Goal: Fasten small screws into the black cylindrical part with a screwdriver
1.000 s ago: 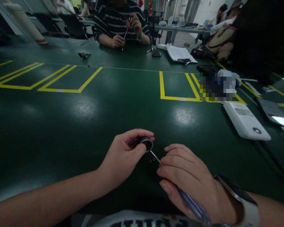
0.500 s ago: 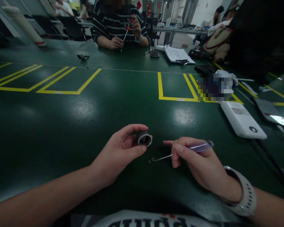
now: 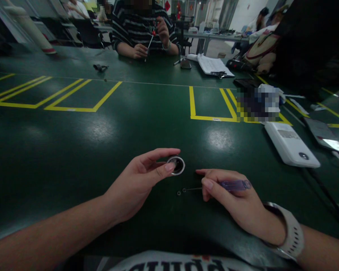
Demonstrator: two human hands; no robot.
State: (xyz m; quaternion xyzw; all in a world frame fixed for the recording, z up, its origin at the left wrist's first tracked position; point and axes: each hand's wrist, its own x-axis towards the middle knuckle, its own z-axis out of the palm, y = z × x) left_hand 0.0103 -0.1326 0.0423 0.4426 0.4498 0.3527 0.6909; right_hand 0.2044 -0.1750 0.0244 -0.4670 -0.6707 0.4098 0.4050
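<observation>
Between thumb and fingers, my left hand [image 3: 141, 175] grips a small dark cylindrical part [image 3: 179, 165] with a bright metal rim, its round opening facing me. The thumb covers part of that opening. My right hand [image 3: 226, 192] is closed around the purple see-through handle of a screwdriver [image 3: 234, 185], index finger stretched forward. The thin shaft points left and its tip meets or lies close to a tiny ring-shaped piece [image 3: 184, 190] on the table. Beside that lies a second tiny ring-shaped piece [image 3: 179, 193]. Both small pieces sit just below the left hand's part.
A green table [image 3: 147, 131] with yellow tape outlines spreads ahead. To the right lie a white power bank [image 3: 292, 145] and a phone [image 3: 326, 133] with cables. Across the table a person in a striped top [image 3: 144, 28] holds a thin tool. Papers [image 3: 214, 66] rest near them.
My left thumb has slid over the opening of the cylindrical part, which is turned slightly and sits a little farther right. The screwdriver in my right hand has tilted flatter.
</observation>
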